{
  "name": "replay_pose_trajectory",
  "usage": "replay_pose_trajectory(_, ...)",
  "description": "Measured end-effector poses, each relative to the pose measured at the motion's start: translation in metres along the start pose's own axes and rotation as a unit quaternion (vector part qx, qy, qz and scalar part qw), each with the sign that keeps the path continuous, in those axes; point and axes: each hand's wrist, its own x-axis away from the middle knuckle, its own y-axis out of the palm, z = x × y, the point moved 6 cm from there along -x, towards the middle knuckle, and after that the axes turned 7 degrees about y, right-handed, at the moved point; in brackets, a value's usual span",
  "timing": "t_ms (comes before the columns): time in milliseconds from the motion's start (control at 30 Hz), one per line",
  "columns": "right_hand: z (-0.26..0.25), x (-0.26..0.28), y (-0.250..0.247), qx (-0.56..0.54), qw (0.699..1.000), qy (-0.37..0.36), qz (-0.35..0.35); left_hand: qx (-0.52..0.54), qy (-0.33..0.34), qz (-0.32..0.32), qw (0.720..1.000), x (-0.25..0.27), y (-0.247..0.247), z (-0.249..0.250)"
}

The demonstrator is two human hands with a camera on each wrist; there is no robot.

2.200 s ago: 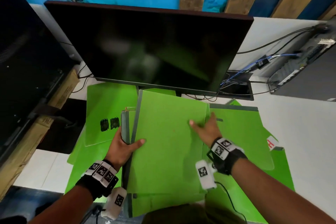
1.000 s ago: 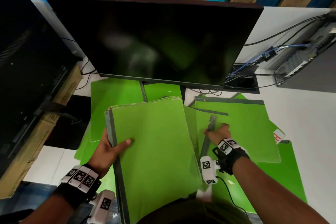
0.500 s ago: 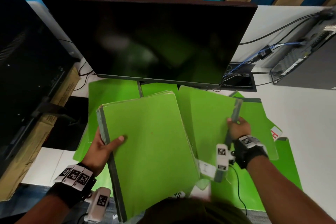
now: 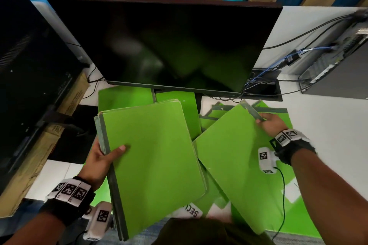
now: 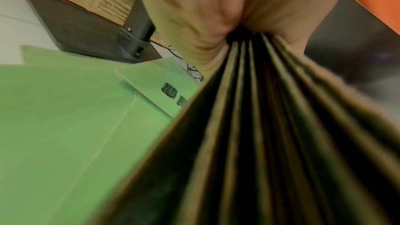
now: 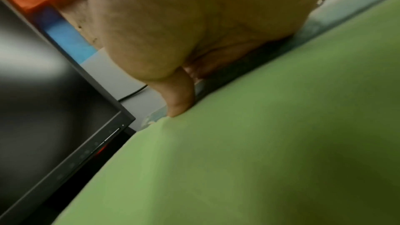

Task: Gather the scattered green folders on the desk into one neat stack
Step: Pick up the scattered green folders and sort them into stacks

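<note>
My left hand (image 4: 103,155) grips a stack of green folders (image 4: 151,157) by its grey spine, thumb on top, lifted off the desk. Seen edge-on in the left wrist view, the stack (image 5: 259,143) fans out from my palm (image 5: 216,9). My right hand (image 4: 268,123) pinches the grey spine of a single green folder (image 4: 239,157), raised and tilted to the right of the stack; in the right wrist view my thumb (image 6: 179,97) presses that folder (image 6: 259,143). More green folders (image 4: 123,99) lie flat on the desk under both, one with black scribbles (image 5: 171,90).
A large dark monitor (image 4: 169,45) stands just behind the folders, its stand (image 4: 153,95) among them. A second dark screen (image 4: 25,65) and a cardboard box (image 4: 65,109) sit at the left. Cables (image 4: 264,81) and a computer case (image 4: 338,65) are at the back right on the white desk (image 4: 328,125).
My right hand took a single folder by its spine, lifted it and swung it out to the right. My left hand drew the stack slightly left and tilted it.
</note>
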Motion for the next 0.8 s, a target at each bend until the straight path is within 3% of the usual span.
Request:
replay_pose_trajectory(200,-0.013,0.006,0.027,0.041,0.998,-0.035,-0.034,-0.014,-0.006,0.057,0.998,0.007,-0.045,0.001)
replay_pose_trajectory(300,-0.024,0.009,0.053,0.124,0.983,-0.077,-0.112,-0.019,-0.007,0.079,0.997,0.011,-0.058,0.000)
replay_pose_trajectory(400,-0.029,0.009,0.073,0.179,0.971,-0.068,-0.142,-0.017,-0.014,0.090,0.996,0.014,-0.064,-0.004)
replay_pose_trajectory(800,-0.050,0.022,0.076,0.204,0.960,-0.018,-0.191,-0.025,-0.023,0.107,0.994,0.012,-0.068,-0.016)
